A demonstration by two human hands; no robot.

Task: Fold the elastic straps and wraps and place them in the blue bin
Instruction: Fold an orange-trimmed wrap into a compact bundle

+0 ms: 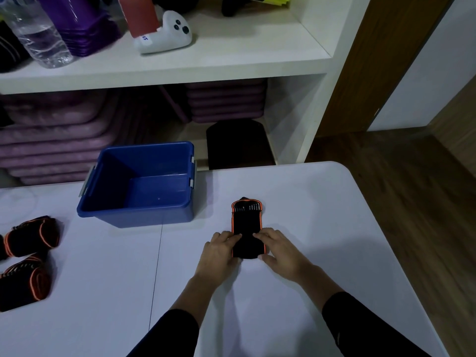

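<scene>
White table; both hands press flat on black wrap, hiding near end; blue bin beside.

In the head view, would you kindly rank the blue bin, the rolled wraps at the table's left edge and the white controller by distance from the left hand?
1. Blue bin, up-left on the table.
2. Rolled wraps, far left.
3. White controller, on the shelf.

Both hands pressing wrap, empty blue bin
</scene>
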